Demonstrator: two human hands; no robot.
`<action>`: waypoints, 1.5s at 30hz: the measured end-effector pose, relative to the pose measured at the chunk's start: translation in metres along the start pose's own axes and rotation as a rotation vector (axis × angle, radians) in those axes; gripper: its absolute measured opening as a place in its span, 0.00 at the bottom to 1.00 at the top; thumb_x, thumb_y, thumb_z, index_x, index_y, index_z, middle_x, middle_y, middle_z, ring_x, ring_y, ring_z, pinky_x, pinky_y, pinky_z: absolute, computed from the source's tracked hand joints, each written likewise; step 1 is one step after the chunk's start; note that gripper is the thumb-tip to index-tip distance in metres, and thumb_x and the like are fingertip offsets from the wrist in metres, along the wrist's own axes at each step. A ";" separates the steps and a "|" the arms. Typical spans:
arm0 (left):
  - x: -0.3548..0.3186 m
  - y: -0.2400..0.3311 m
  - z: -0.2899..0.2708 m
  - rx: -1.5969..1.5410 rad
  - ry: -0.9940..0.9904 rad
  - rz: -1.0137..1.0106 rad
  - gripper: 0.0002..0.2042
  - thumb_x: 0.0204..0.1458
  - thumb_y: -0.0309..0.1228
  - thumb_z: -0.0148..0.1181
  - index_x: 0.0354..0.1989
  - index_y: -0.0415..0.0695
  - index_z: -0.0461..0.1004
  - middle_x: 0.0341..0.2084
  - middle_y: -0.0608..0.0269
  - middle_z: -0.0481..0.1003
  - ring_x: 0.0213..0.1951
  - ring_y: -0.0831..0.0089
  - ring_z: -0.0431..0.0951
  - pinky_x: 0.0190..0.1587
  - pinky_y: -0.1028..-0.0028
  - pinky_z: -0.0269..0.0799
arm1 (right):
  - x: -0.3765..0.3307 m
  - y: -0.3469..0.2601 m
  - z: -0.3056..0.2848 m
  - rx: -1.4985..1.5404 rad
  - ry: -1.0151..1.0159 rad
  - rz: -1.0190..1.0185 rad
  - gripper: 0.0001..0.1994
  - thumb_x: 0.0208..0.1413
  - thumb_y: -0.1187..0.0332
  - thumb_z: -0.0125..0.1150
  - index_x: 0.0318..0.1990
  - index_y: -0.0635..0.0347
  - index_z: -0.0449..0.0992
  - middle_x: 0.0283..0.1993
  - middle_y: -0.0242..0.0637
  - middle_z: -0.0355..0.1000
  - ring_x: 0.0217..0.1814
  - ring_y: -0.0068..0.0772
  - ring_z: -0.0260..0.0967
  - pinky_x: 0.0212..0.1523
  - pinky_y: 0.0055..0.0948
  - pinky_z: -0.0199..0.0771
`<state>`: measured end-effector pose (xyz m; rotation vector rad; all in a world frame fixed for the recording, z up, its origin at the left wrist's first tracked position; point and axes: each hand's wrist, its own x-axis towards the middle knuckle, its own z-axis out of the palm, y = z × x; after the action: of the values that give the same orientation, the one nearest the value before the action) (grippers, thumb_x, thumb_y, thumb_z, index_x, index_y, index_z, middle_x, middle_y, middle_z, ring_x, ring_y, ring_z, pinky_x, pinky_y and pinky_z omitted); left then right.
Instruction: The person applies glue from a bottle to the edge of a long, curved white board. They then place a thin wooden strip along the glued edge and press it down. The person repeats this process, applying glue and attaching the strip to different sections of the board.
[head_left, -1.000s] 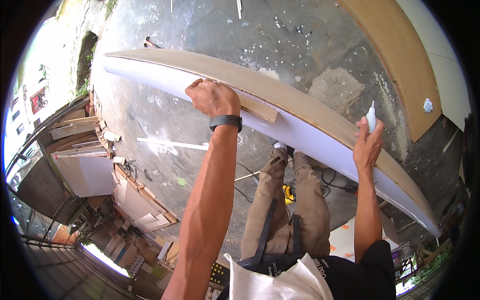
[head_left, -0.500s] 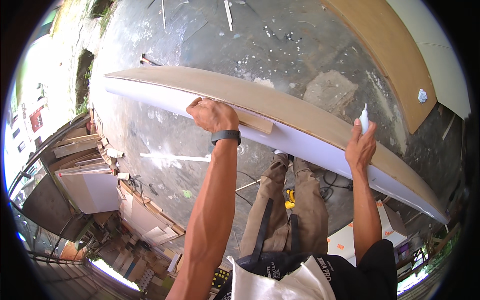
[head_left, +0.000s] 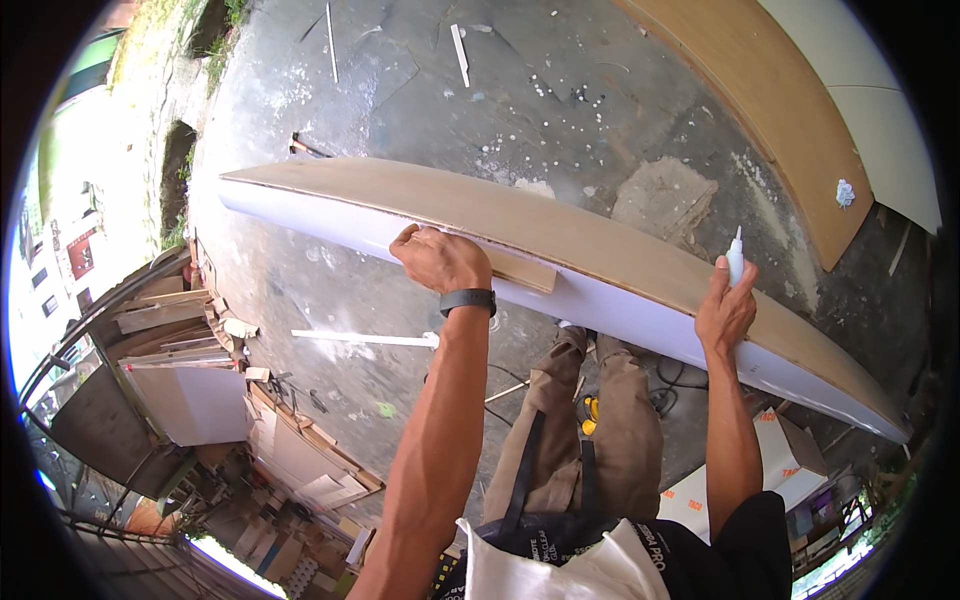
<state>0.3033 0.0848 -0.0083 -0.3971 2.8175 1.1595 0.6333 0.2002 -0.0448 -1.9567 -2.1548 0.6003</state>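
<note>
A long board (head_left: 620, 255), brown on top with a white face toward me, runs from upper left to lower right in front of me. My left hand (head_left: 440, 260) grips its near edge beside a small wooden block (head_left: 520, 270) stuck to the white face; a dark watch (head_left: 468, 300) sits on that wrist. My right hand (head_left: 725, 310) presses against the board's white face further right and holds a small white glue bottle (head_left: 736, 255) with its nozzle pointing up.
Below is a stained concrete floor with thin white strips (head_left: 365, 338). Another brown panel (head_left: 770, 110) and a white panel (head_left: 880, 100) lie at upper right. Stacked boards and offcuts (head_left: 190, 380) crowd the left. A cardboard box (head_left: 770, 470) and cables lie by my legs.
The board has sunk lower in view and spread wider, with both hands staying on it. More of the floor beyond it shows now.
</note>
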 end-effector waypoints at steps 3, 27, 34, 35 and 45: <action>-0.003 0.000 -0.001 -0.018 0.004 0.012 0.15 0.69 0.33 0.40 0.53 0.33 0.66 0.43 0.40 0.75 0.47 0.50 0.77 0.53 0.54 0.70 | 0.000 -0.003 0.000 -0.006 0.004 -0.006 0.19 0.74 0.50 0.48 0.53 0.59 0.67 0.33 0.51 0.79 0.37 0.59 0.79 0.39 0.52 0.72; -0.005 0.011 -0.005 0.065 -0.024 -0.038 0.18 0.62 0.34 0.55 0.55 0.36 0.65 0.43 0.39 0.77 0.47 0.48 0.79 0.53 0.53 0.73 | -0.002 -0.013 -0.009 0.011 -0.074 -0.038 0.19 0.74 0.51 0.48 0.53 0.59 0.65 0.37 0.58 0.78 0.39 0.67 0.77 0.38 0.57 0.70; -0.003 0.010 -0.005 0.024 -0.012 -0.039 0.20 0.60 0.34 0.60 0.55 0.36 0.65 0.46 0.40 0.74 0.48 0.50 0.78 0.52 0.53 0.74 | -0.001 -0.017 -0.013 0.004 -0.114 -0.030 0.19 0.74 0.51 0.46 0.54 0.59 0.63 0.37 0.57 0.79 0.40 0.67 0.78 0.39 0.57 0.72; -0.004 0.007 -0.005 0.019 -0.025 -0.050 0.20 0.60 0.35 0.60 0.55 0.36 0.65 0.46 0.40 0.74 0.48 0.51 0.78 0.52 0.53 0.75 | -0.001 -0.017 -0.014 -0.001 -0.126 -0.021 0.19 0.74 0.51 0.46 0.54 0.59 0.63 0.37 0.57 0.79 0.40 0.67 0.78 0.39 0.57 0.72; -0.029 -0.001 0.000 -0.003 -0.036 -0.078 0.20 0.59 0.36 0.63 0.54 0.38 0.68 0.52 0.43 0.73 0.51 0.54 0.78 0.54 0.58 0.77 | 0.000 -0.013 -0.011 0.000 -0.044 -0.118 0.17 0.72 0.53 0.50 0.51 0.59 0.63 0.30 0.54 0.78 0.32 0.64 0.79 0.31 0.56 0.74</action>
<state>0.3312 0.0906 -0.0042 -0.4765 2.7437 1.1439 0.6258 0.2015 -0.0302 -1.8171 -2.2768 0.6287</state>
